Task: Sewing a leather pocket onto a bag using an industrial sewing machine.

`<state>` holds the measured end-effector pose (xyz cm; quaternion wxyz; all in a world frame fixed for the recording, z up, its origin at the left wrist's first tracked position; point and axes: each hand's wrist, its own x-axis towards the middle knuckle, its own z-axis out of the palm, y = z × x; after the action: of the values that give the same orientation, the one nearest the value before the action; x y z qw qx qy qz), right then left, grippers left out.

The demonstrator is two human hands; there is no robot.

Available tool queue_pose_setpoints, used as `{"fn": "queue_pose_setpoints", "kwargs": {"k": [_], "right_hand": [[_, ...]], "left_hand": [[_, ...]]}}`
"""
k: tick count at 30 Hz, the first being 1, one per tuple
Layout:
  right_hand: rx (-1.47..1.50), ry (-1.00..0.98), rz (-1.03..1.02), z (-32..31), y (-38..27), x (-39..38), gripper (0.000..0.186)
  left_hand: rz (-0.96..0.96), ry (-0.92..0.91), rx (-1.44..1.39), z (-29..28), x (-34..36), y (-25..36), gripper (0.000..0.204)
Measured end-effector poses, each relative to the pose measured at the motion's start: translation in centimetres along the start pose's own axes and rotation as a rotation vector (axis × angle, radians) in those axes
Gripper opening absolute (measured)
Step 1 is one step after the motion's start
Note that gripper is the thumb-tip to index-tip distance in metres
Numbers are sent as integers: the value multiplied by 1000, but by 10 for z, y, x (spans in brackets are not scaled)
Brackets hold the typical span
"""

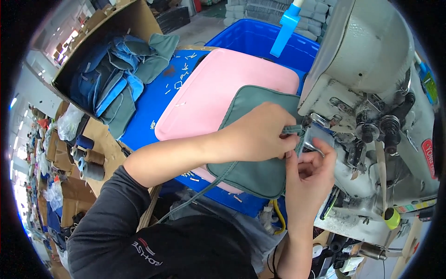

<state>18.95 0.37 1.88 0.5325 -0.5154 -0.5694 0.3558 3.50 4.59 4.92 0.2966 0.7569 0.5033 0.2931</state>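
Note:
A grey-green fabric piece with a piped rim and long cord lies on a pink board. My left hand is closed on a short grey-green strip at the piece's right edge, beside the sewing machine's metal foot and plate. My right hand is just below, fingers curled by the plate and thumb tip touching near my left fingertips at the fabric edge; what it grips, if anything, is hidden. The machine fills the right side.
A cardboard box of blue and grey-green pieces stands upper left. Thread spools sit below it. A blue plastic bin is behind the pink board, with a blue hanging fitting. A blue work surface surrounds the board.

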Motion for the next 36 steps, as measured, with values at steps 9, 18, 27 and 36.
{"fn": "queue_pose_setpoints", "kwargs": {"k": [9,18,27,36], "right_hand": [[-263,-42,-78,-6,-6,7,22],[-453,-145,-250,-19,-10,10,7],[-505,-103,-226,-32,-9,-2,17],[-1017,-362,-116,-70,38,-85,44]], "left_hand": [[-53,26,-178,3,-2,-8,14],[79,47,-75,6,5,-19,17],[127,-38,-158,-1,7,-21,15],[59,-135,-347,5,8,-27,12]]}}
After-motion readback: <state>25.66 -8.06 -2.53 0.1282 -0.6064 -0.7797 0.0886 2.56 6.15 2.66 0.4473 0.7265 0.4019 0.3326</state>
